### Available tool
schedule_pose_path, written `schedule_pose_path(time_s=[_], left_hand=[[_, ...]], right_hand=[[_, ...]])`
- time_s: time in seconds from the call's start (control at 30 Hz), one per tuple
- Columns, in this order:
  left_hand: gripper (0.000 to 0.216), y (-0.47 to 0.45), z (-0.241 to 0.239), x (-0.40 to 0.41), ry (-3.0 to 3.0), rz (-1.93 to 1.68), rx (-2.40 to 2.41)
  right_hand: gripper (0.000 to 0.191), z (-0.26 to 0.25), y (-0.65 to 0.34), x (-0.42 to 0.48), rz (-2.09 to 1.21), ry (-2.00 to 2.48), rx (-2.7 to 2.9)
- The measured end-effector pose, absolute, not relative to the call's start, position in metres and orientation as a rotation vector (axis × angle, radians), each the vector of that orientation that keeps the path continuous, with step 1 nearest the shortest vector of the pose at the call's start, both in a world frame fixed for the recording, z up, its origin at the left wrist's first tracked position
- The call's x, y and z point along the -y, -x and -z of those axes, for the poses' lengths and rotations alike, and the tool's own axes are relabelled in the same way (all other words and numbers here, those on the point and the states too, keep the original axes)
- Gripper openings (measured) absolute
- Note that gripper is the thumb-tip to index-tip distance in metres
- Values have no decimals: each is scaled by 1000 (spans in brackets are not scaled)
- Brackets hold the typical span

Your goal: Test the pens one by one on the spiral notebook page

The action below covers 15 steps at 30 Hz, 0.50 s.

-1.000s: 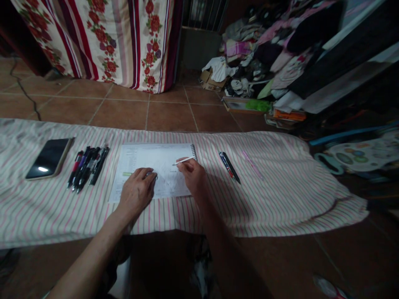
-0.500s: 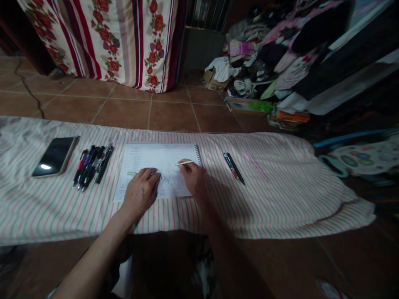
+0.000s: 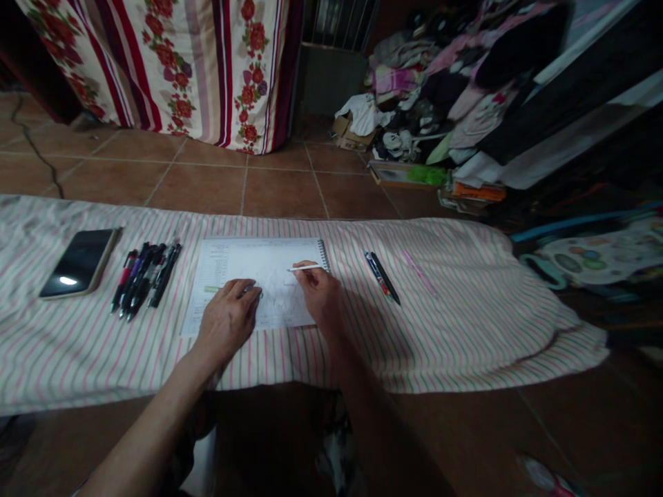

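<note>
A spiral notebook [image 3: 259,252] with faint drawn lines and small writing lies open on the striped cloth. My right hand [image 3: 320,290] pinches a slim white pen [image 3: 306,267], its tip pointing left at or just above the page. On the notebook's left half rests my left hand [image 3: 231,310], fingers curled down. A light green strip [image 3: 211,289] shows at its left side, and a small dark object [image 3: 259,294] peeks out by the fingertips; the rest of both is hidden, so I cannot tell whether they are one thing.
Several pens [image 3: 142,279] and a phone [image 3: 80,262] lie left of the notebook. Two pens [image 3: 382,277] and a pink stick [image 3: 419,273] lie to its right on the striped cloth [image 3: 466,331]. Beyond are a floral curtain [image 3: 202,76] and heaped clothes [image 3: 398,79].
The whole view has shifted slightly, so things sit a little further left. My right hand and the white pen have moved slightly over the page; my left hand stays in place.
</note>
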<state>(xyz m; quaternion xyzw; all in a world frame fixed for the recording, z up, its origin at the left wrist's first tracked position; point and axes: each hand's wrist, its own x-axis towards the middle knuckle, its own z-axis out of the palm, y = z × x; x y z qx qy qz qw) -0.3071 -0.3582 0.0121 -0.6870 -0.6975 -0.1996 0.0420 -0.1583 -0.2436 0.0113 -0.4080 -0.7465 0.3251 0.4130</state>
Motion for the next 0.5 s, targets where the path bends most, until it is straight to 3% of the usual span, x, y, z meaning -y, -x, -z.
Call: schedule_pose_path(time_s=[0.5], left_hand=[[26,307,-12,358,2108,580,2137]], right_hand=[[16,-6,158,242,-700,1029,1918]])
